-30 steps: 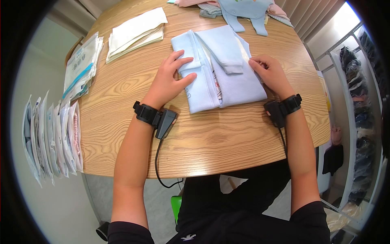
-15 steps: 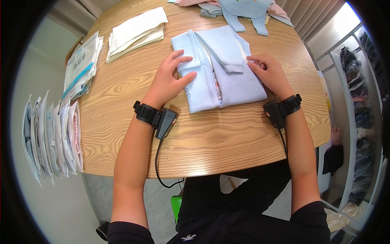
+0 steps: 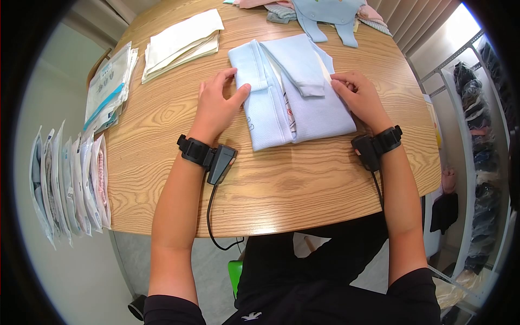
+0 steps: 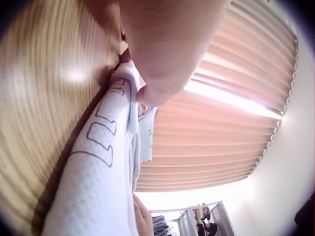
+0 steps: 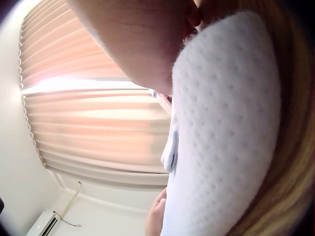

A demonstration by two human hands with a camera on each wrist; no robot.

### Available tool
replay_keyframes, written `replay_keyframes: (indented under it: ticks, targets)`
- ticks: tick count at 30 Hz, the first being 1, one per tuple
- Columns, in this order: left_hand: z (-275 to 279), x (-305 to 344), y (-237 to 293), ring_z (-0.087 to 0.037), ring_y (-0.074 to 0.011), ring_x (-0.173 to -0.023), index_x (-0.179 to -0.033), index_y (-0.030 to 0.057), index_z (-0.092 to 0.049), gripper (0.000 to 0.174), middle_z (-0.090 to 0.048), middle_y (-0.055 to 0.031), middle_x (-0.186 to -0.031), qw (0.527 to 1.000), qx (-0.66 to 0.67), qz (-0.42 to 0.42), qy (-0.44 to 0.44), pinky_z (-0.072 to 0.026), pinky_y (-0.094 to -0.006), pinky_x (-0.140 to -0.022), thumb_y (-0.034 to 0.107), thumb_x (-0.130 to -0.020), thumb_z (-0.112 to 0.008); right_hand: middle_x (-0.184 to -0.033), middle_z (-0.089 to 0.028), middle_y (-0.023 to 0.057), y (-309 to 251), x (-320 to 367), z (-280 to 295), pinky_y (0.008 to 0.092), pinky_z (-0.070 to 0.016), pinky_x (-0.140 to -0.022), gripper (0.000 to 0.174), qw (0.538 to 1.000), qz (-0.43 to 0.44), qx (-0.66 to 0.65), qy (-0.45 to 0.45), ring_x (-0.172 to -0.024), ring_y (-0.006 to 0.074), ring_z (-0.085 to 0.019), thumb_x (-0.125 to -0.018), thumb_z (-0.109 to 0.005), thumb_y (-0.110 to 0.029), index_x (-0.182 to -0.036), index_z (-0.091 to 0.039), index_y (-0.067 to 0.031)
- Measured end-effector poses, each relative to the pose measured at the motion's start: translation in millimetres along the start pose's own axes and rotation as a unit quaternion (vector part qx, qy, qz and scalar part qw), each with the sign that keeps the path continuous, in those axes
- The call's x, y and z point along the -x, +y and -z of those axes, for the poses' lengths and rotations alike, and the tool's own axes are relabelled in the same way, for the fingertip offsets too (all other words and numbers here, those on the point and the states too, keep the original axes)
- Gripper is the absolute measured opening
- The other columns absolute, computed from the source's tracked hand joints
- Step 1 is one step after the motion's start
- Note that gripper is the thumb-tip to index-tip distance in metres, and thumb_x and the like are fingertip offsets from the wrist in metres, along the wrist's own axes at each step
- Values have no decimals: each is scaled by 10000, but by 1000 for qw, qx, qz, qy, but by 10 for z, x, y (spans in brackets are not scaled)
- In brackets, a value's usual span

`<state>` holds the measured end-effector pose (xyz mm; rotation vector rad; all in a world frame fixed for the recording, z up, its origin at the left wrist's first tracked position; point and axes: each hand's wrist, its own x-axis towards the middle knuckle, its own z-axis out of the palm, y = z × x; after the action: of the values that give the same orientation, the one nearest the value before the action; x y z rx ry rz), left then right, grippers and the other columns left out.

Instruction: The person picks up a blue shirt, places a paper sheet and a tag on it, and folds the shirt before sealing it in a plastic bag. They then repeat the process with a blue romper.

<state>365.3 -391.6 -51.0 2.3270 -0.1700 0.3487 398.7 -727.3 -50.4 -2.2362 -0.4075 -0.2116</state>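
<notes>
A folded light blue garment (image 3: 322,119) lies on the table, a sleeve folded across its top and a printed strip showing in the gap down its middle. At its left edge is the left hand (image 3: 216,103), fingers loosely bent and thumb tip touching the fabric. Thumb and forefinger of the right hand (image 3: 363,100) pinch the upper right edge. In the left wrist view, the left hand (image 4: 165,49) is beside the dotted cloth (image 4: 93,162) with outlined print. The right wrist view shows the right hand (image 5: 138,44) against the cloth's edge (image 5: 226,108); its fingertips are mostly hidden.
White sheets (image 3: 181,46) and plastic bags (image 3: 108,86) lie at the table's back left. More packed bags (image 3: 70,184) stand along the left edge. Other baby clothes (image 3: 327,13) lie at the back. A rack (image 3: 476,162) stands beyond the right side.
The left hand has slid left from the garment's top to its left edge. Over the same second, the right forefinger has reached forward beside the thumb; the garment has barely moved.
</notes>
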Motion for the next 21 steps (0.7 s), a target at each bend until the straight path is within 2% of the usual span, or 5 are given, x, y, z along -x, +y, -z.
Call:
replay_keyframes:
  ticks: [3, 10, 12, 19, 21]
  targets:
    - [-6, -13, -31, -609, -314, -1219, -1294, 30, -621, 559, -679, -173, -1266, 1000, 17, 3, 1, -168, -500, -1213, 428, -909, -700, -886, -647, 70, 2, 1, 1, 290, -472, -701, 296, 1000, 6, -5, 2, -733, 152, -536, -928, -704, -252, -1115, -757, -29]
    - [24, -8, -11, -614, -308, -1213, -1280, 27, -627, 568, -685, -174, -1246, 1000, 8, 0, -11, -185, -496, -1209, 435, -895, -715, -876, -642, 61, -7, 2, 22, 290, -463, -693, 303, 1000, 2, -5, -11, -731, 151, -526, -911, -721, -250, -1112, -760, -28]
    - [38, -6, 24, -534, -285, -1256, -1326, 32, -620, 531, -660, -154, -1281, 999, 12, 20, -26, -406, -398, -1088, 327, -903, -748, -874, -640, 58, -10, 1, 29, 290, -462, -693, 303, 1000, -1, -2, -17, -731, 150, -524, -909, -721, -246, -1114, -760, -27]
    - [6, -23, -38, -572, -276, -1242, -1331, 16, -606, 536, -627, -182, -1300, 999, 35, 16, -19, -454, -399, -1070, 279, -894, -772, -867, -628, 53, 63, -5, 4, 278, -457, -693, 288, 1000, 7, -22, -17, -730, 143, -519, -916, -698, -203, -1133, -754, -22]
    - [-2, -30, -34, -590, -307, -1230, -1288, 11, -615, 552, -681, -154, -1212, 995, 86, 52, -8, -411, -433, -1068, 308, -860, -796, -868, -626, 54, 70, -7, 2, 276, -457, -693, 285, 999, 7, -29, -15, -728, 143, -518, -919, -692, -195, -1136, -752, -21]
